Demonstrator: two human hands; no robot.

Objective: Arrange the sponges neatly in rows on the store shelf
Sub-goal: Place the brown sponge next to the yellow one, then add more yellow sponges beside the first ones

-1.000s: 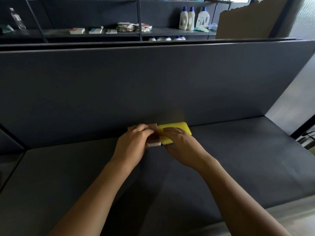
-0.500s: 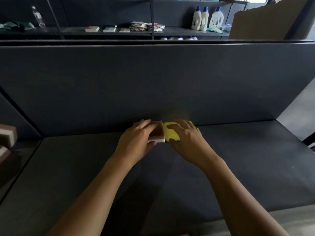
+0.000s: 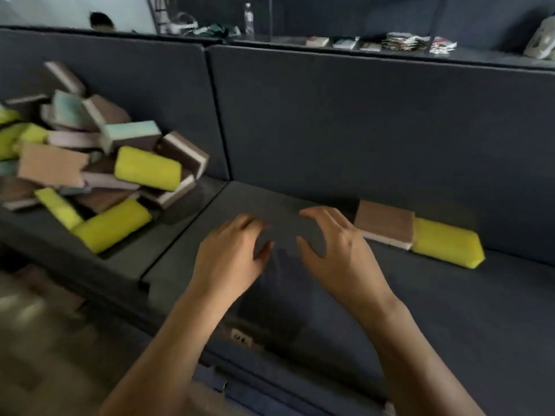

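A brown-topped sponge (image 3: 386,223) and a yellow sponge (image 3: 447,243) lie side by side, touching, against the back wall of the dark shelf (image 3: 450,310). My right hand (image 3: 336,250) hovers just left of the brown sponge, fingers loosely spread, holding nothing. My left hand (image 3: 231,256) hangs beside it over the bare shelf, fingers loosely curled and holding nothing. A loose pile of sponges (image 3: 90,166) in yellow, brown, pink and pale green fills the neighbouring shelf bay at the left.
A vertical divider (image 3: 219,121) separates the two shelf bays. Behind the back wall runs another shelf with a bottle (image 3: 248,21) and small packets (image 3: 402,42). A person's head (image 3: 101,21) shows at the top left. The floor lies at the lower left.
Both hands have let go of the two sponges and pulled back to the left. The view has swung left, bringing the sponge pile into sight.
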